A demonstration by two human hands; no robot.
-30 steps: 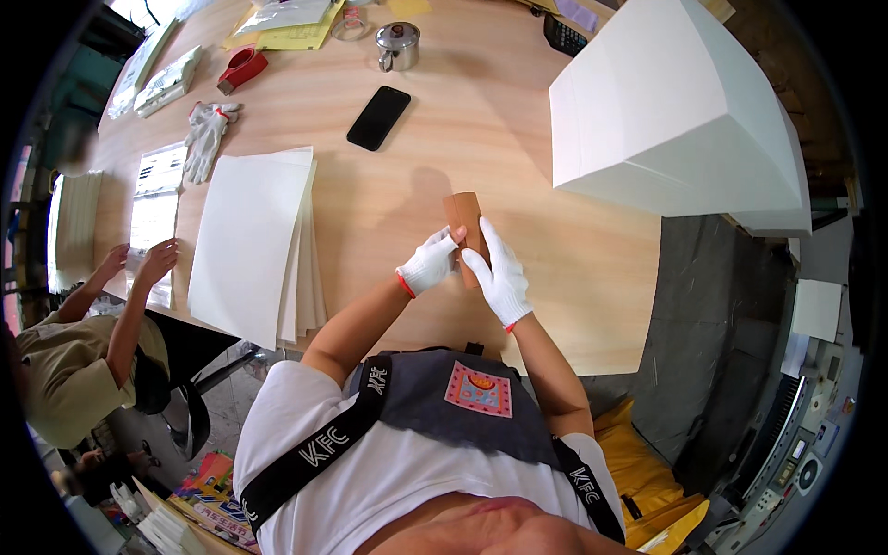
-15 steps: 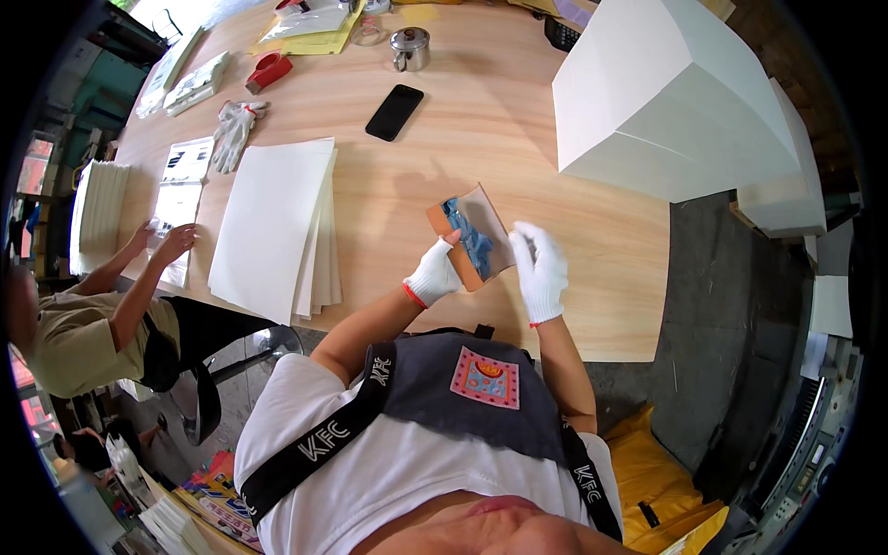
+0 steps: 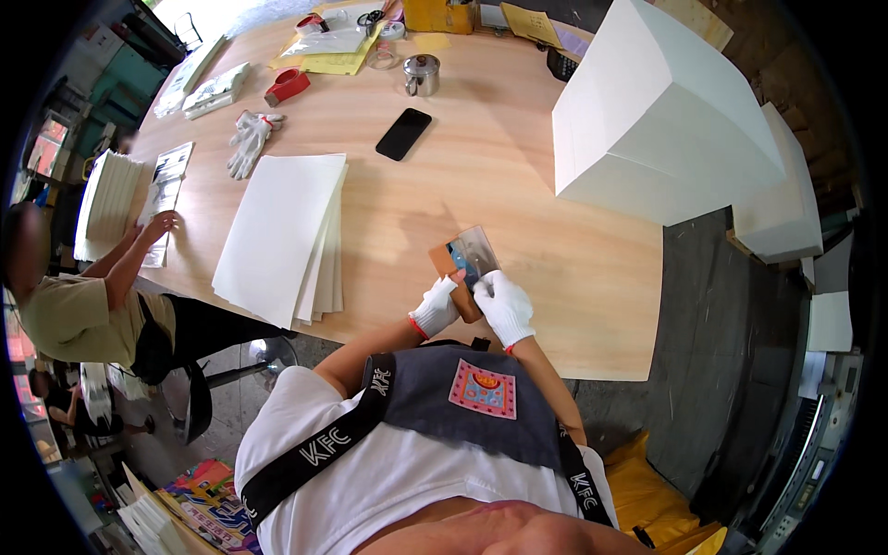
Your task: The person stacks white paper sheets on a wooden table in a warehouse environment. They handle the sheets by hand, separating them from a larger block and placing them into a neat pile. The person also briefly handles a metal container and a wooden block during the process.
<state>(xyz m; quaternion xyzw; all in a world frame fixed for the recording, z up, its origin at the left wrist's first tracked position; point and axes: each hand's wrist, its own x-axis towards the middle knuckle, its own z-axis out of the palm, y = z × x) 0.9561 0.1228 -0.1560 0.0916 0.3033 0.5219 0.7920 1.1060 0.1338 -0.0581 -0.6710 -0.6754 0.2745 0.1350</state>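
Note:
Low over the near part of the table, my left hand (image 3: pixel 437 307), in a white knit glove with the thumb tip bare, grips a small orange-brown cardboard box (image 3: pixel 469 308) by its left side. The box is tilted, and its greyish lid flap (image 3: pixel 477 245) stands raised at the far right. Blue crumpled contents (image 3: pixel 460 253) show inside; their kind is not clear. My right hand (image 3: pixel 506 307), also in a white glove, has its fingers bent together at the box's right side, over the opening. What those fingertips pinch is hidden.
White sheets (image 3: pixel 277 231) lie stacked at left, near a spare glove (image 3: pixel 250 143). A black phone (image 3: pixel 403 134), metal cup (image 3: pixel 421 74) and red tape dispenser (image 3: pixel 288 86) are farther back. A tall white paper stack (image 3: pixel 666 120) stands right. A co-worker (image 3: pixel 79 314) handles papers at far left.
My right hand has come in from beside the lid flap to the box's opening, fingers now bent over it. The box stays in my left hand. The whole view has shifted slightly.

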